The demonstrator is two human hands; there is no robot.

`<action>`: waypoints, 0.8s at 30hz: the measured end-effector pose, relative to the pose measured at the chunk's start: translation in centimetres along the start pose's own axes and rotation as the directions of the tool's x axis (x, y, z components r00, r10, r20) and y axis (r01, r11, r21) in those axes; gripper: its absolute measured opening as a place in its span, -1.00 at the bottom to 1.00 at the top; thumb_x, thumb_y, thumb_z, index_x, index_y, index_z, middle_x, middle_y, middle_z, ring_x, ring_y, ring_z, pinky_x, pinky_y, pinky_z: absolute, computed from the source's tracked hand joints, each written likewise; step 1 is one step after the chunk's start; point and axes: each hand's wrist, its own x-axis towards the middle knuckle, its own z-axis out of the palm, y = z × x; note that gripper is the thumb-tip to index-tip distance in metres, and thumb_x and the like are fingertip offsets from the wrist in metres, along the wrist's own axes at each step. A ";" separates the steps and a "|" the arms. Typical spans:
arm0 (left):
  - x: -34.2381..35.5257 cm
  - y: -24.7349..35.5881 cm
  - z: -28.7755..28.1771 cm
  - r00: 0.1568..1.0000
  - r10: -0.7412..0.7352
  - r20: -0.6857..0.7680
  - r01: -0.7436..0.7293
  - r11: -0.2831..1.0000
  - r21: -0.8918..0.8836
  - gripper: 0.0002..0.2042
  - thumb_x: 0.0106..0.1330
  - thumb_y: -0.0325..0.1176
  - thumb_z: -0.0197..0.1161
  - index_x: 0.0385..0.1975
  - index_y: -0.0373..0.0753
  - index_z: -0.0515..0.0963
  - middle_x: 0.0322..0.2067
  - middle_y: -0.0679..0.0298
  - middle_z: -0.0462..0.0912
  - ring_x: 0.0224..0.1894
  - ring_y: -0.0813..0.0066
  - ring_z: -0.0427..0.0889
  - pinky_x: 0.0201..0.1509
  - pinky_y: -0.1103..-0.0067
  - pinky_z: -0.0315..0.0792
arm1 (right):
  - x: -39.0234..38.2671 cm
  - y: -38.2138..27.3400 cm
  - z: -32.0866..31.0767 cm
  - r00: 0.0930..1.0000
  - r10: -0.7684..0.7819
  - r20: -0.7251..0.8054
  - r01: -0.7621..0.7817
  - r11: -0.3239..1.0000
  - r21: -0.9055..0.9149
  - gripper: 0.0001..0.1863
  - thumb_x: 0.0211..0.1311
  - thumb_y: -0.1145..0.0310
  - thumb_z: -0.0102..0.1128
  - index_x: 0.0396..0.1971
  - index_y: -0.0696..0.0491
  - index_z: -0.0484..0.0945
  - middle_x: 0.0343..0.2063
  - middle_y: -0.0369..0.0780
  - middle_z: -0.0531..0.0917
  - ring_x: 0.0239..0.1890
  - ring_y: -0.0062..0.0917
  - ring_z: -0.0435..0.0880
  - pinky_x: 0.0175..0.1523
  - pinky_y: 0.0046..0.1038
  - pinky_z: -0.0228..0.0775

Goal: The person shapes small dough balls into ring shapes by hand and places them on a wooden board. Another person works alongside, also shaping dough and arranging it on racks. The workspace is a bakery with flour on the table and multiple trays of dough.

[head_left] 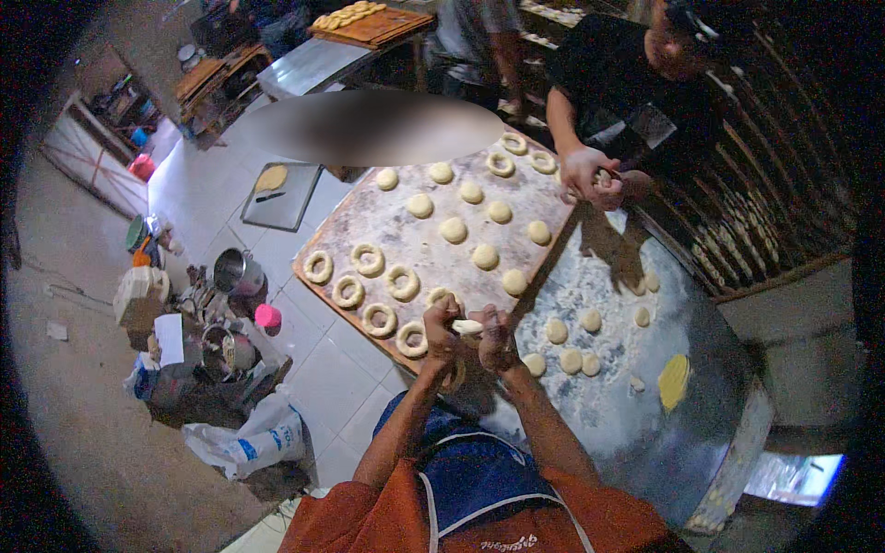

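Observation:
A pale piece of dough [467,327] is held between my two hands, above the near edge of a floured wooden board [369,217]. My left hand [442,332] is closed on its left end; my right hand [498,341] closes on its right end. Its full shape is hidden by my fingers. Several dough rings lie close by on the board's near left part, one dough ring [412,339] just left of my left hand. Further across the board sit several round dough balls, such as one dough ball [453,229] near the middle.
Right of the board, a floured metal table [682,304] bears several dough balls and a yellow dough sheet [674,382]. A co-worker [636,101] across the board holds dough in both hands. Racks [784,221] stand at right; pots [237,273] and a white sack [249,433] at left.

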 end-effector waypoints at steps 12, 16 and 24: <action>6.0 11.8 -5.1 0.929 0.312 -0.200 -0.190 0.863 0.468 -0.67 0.39 -0.16 -0.13 -0.63 -0.13 0.26 -0.74 0.44 0.09 -0.69 0.62 0.10 -0.64 0.60 0.02 | 10.9 -5.4 9.6 0.863 -0.169 0.476 0.053 0.967 0.248 -0.56 0.22 -0.04 -0.03 -0.42 0.07 0.54 -0.60 -0.11 0.54 -0.58 -0.20 0.53 -0.46 -0.28 0.36; 8.7 14.3 -13.8 0.881 0.413 -0.229 -0.192 0.757 0.624 -0.77 0.32 -0.29 -0.04 -0.59 -0.17 0.28 -0.68 0.38 0.23 -0.63 0.51 0.25 -0.54 0.60 0.19 | 13.0 -6.0 14.8 0.850 -0.041 0.526 -0.335 0.728 0.598 -0.56 0.16 -0.02 0.11 -0.41 0.13 0.53 -0.56 -0.10 0.58 -0.52 -0.38 0.60 -0.39 -0.35 0.41; 16.3 19.0 -17.7 0.841 0.511 -0.179 0.293 -0.152 0.944 -0.74 0.32 -0.22 0.02 -0.45 -0.31 0.47 -0.48 0.08 0.47 -0.38 0.19 0.46 -0.23 0.29 0.36 | 17.9 -3.9 17.5 0.761 0.256 0.597 -0.146 0.963 -0.227 -0.20 -0.07 0.23 0.39 0.14 0.21 0.17 -0.09 0.17 0.50 0.00 0.01 0.51 0.02 -0.14 0.40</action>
